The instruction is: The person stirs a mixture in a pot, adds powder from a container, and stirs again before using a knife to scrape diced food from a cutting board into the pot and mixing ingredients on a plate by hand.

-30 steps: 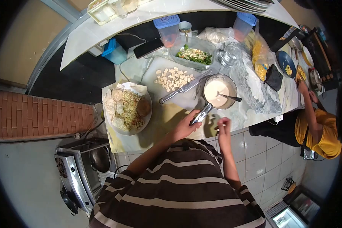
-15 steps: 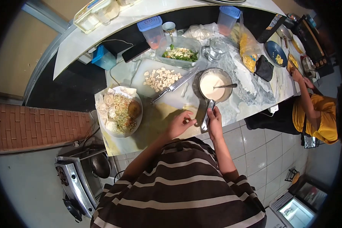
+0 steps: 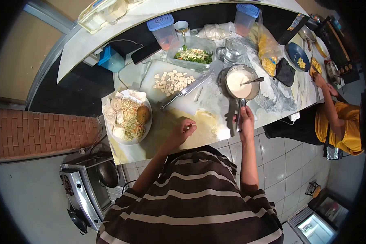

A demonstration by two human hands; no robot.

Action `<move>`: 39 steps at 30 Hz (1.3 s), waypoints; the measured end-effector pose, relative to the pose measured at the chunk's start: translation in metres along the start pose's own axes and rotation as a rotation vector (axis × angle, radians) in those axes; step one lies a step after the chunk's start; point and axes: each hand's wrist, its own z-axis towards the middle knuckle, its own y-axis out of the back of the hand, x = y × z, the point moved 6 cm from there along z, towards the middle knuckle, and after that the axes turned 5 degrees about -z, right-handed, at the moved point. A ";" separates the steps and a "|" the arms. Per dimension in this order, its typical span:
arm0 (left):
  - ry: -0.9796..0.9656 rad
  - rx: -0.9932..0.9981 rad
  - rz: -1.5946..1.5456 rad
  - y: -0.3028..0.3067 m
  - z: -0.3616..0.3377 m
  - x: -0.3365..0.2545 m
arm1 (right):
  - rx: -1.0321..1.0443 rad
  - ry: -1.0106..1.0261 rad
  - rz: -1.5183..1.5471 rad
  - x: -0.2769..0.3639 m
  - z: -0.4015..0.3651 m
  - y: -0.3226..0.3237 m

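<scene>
My right hand (image 3: 247, 120) is wrapped round the metal handle of a saucepan (image 3: 251, 97), near the counter's front edge. Pale, creamy batter (image 3: 236, 82) fills the pan, and a spoon (image 3: 253, 81) leans in it against the right rim. Over the yellowish part of the counter, my left hand (image 3: 181, 133) is empty, its fingers loosely curled with the thumb apart. Beyond it a knife (image 3: 187, 90) lies across a white cutting board (image 3: 150, 83), beside small pale cubes (image 3: 173, 81). A plate (image 3: 149, 132) at left bears shredded vegetables, wrappers and a brown, roundish item.
A clear container (image 3: 191, 67) of chopped greens stands behind the board, with a glass jug (image 3: 234, 51) to its right. Blue-lidded containers (image 3: 163, 34) line the back. At far right, a person in a yellow shirt (image 3: 345, 126) works near a blue pan (image 3: 297, 57).
My right hand has moved the saucepan to the right, with the batter and spoon in it. My left hand has drawn back to the left, away from the handle.
</scene>
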 end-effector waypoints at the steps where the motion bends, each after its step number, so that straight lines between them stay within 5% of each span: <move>1: 0.000 -0.004 0.000 0.002 0.000 0.001 | 0.002 0.000 -0.038 0.003 0.004 0.007; 6: -0.036 -0.196 0.092 0.038 -0.005 -0.003 | -0.148 -0.002 -0.304 0.024 0.016 0.034; 9: 0.012 -0.328 0.103 0.063 -0.015 -0.008 | -0.672 0.822 -1.170 0.094 -0.039 0.006; 10: 0.016 -0.336 0.103 0.069 -0.015 -0.006 | -0.662 0.823 -1.169 0.097 -0.051 -0.006; 14: 0.009 -0.397 0.064 0.081 -0.020 0.006 | 0.051 0.734 -0.932 0.043 -0.061 -0.082; 16: 0.022 -0.397 0.059 0.080 -0.018 0.006 | 0.348 0.869 -1.035 0.016 -0.050 -0.124; 26: 0.132 -0.393 -0.005 0.076 -0.025 0.014 | 0.437 1.095 -1.372 -0.019 -0.013 -0.156; 39: -0.020 -0.534 0.082 0.093 -0.028 0.005 | 0.129 0.876 -1.488 -0.002 -0.011 -0.095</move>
